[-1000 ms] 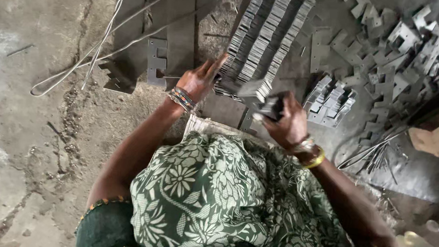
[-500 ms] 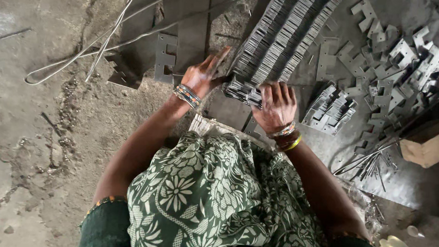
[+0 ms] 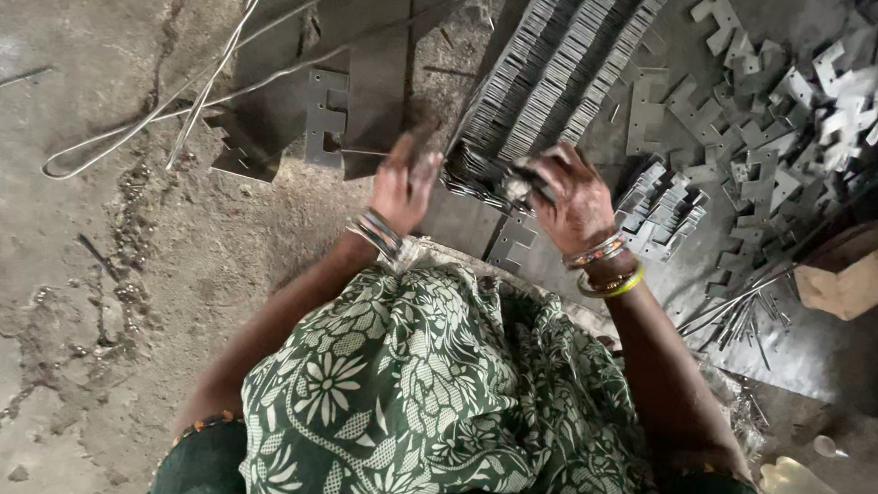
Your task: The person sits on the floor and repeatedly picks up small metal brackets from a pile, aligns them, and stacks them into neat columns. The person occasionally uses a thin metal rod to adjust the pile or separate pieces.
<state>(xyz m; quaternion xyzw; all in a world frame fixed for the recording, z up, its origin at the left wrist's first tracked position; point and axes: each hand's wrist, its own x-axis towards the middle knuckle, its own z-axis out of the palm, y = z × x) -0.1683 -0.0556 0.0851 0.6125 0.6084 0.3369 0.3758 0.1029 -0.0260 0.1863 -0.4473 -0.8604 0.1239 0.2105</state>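
Both hands worked the near end of the long rows of stamped metal plates [image 3: 559,68] on the floor: left hand [image 3: 402,180] half-curled against them, right hand [image 3: 562,198] pinching a few. Probably stiff, sharp-edged, heavy together; best gripped by flat faces. Fingertips hidden; plate count unclear.

We see dull grey stamped metal plates [image 3: 558,73] in rows, matt and thin-edged. The floor [image 3: 76,288] looks like rough, cracked concrete. Green floral cloth [image 3: 421,406] appears soft and matt. A wooden block [image 3: 858,274] shows raw, unpolished grain.
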